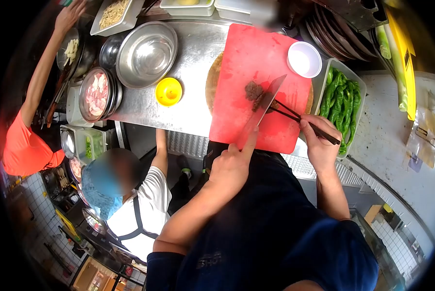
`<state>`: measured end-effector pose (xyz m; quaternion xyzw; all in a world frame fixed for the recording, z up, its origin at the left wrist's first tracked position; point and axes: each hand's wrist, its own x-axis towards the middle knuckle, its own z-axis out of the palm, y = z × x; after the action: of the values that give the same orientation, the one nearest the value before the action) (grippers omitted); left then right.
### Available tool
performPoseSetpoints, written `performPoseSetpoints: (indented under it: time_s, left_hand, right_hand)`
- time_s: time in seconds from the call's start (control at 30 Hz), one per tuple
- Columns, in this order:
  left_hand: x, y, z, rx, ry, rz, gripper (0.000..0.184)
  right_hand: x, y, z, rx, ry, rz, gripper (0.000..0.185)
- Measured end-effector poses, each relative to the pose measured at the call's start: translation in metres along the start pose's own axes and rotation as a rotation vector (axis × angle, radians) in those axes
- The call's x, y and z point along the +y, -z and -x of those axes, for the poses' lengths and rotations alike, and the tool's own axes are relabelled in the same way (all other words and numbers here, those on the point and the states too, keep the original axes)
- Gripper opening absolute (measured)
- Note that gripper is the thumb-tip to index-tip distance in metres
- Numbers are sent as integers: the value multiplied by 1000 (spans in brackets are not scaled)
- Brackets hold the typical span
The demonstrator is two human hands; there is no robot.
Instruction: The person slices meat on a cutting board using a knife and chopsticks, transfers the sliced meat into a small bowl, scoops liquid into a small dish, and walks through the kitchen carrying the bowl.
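Observation:
On the red cutting board (pixel 246 58) lies a small heap of dark brown meat (pixel 254 91). My left hand (pixel 232 167) is closed round the handle of a knife (pixel 270 99), its index finger stretched along the blade. The blade stands at the right side of the meat, pointing away from me. My right hand (pixel 321 141) grips dark chopsticks (pixel 295 116), whose tips reach the meat beside the blade. A white round container (pixel 304 59) sits at the board's upper right corner.
Green peppers (pixel 341 104) fill a tray on the right. Left of the board are a yellow bowl (pixel 168 92), a large steel bowl (pixel 146 55) and a plate of raw meat (pixel 96 94). One person (pixel 140 213) stands close at left; another in orange (pixel 31 145) reaches across farther left.

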<state>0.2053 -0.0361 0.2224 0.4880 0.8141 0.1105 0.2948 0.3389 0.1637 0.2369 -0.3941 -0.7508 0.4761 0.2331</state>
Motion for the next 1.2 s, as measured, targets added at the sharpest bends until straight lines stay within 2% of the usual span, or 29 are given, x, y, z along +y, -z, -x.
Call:
performPoseSetpoints:
  time_s: [0.17, 0.27, 0.47, 0.57, 0.67, 0.8, 0.9, 1.2]
  left_hand:
    - [0, -11, -13, 18, -3, -31, 86]
    - [-11, -33, -23, 144, -90, -122, 88]
    - [-18, -47, -55, 288, -125, -111, 80]
    - [-30, -32, -56, 241, -88, 33, 76]
    - [-43, -19, -46, 210, -64, 190, 73]
    - [-14, 28, -5, 134, -33, 70, 77]
    - [-12, 29, 14, 115, -82, 29, 77]
    - [-10, 0, 21, -8, -1, 83, 85]
  right_hand:
    - [2, -5, 2, 22, -46, -33, 11]
    - [7, -7, 5, 32, -47, -50, 11]
    - [14, -9, 13, 89, -95, -141, 10]
    - [19, -10, 21, 158, -129, -218, 11]
    - [25, -7, 30, 163, -102, -159, 12]
    - [21, -7, 38, 169, -120, -205, 11]
    - [22, -6, 37, 162, -102, -220, 11]
    - [18, -12, 33, 137, -30, -143, 11]
